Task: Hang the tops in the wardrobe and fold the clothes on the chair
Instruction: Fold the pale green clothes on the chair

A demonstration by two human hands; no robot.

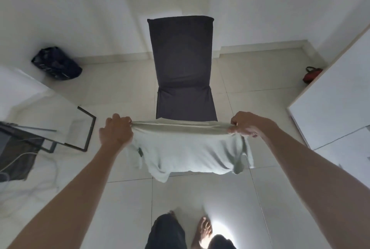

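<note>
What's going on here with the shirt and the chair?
A person stands facing a dark chair, holding a pale top stretched between both hands. The left hand and right hand each grip an end of its upper edge; the rest hangs in front of the seat, not yet folded.

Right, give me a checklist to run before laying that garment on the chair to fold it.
1. Left hand grips one end of the garment: ok.
2. Right hand grips the other end: ok.
3. Top edge stretched straight between the hands: ok.
4. Chair seat free of other clothes: ok, as far as it shows; the front edge is hidden behind the garment.
5. Garment hangs flat with no bunching: not ok, the lower corners droop and twist.
6. Which garment this is, top or bottom: cannot tell.
</note>
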